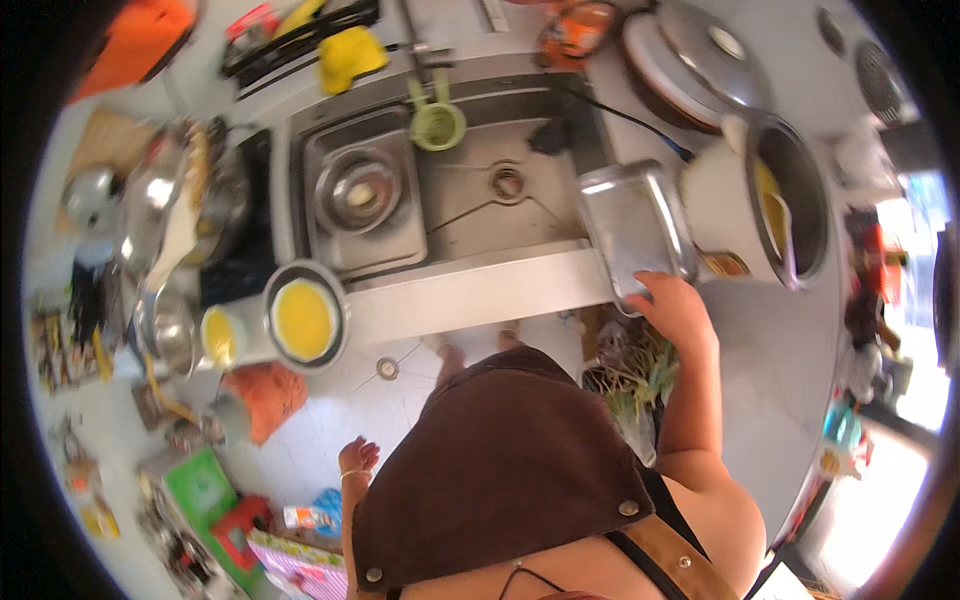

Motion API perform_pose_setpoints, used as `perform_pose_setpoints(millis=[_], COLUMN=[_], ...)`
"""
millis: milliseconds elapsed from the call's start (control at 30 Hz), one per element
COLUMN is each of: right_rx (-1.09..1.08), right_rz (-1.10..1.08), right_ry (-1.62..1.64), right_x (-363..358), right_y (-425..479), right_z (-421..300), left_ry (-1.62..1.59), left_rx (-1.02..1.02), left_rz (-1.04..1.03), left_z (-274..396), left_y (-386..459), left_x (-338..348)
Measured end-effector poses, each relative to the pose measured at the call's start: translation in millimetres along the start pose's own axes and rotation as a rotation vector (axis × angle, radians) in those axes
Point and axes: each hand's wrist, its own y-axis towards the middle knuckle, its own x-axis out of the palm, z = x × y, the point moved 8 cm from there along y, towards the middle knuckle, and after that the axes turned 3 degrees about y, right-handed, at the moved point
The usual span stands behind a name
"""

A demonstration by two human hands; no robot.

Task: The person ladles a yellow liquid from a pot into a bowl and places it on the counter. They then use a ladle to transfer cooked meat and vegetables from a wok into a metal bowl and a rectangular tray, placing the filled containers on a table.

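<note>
At the near edge of a rectangular metal tray [634,217], my right hand [671,304] grips the rim, fingertips inside it. The tray straddles the right end of the steel sink [480,232]. My left hand [360,456] hangs low by my side, holding nothing, its fingers loosely bent. A metal bowl [330,206] with a pale lump inside sits in the left basin. A green strainer [439,126] hangs at the back of the sink between the basins.
Right of the tray stands a large pot [712,202] with yellow contents and a ladle. A round metal lid [697,45] is behind it. On the left, a bowl of yellow liquid [304,319] sits beside a smaller yellow-filled cup [220,335]. A yellow cloth [351,58] drapes over a rack.
</note>
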Motion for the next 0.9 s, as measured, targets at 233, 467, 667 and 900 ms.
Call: perform_pose_setpoints(millis=[233, 467, 667, 900], right_rx=[-0.311, -0.565, -0.708, -0.693], right_rz=[-0.306, -0.804, -1.145, -1.546], right_ry=[0.436, 0.625, 0.649, 0.343], right_x=[30, 118, 204, 324], right_y=[-16, -80, -164, -297], right_z=[-95, -209, -339, -463], left_ry=[0.074, 0.554, 0.646, 0.491], left_rx=[0.194, 0.236, 0.525, 0.375], left_rz=[-0.141, -0.225, -0.456, -0.354], left_z=[-13, -53, -219, -336], left_y=[-24, -46, 17, 36], left_x=[20, 23, 4, -85])
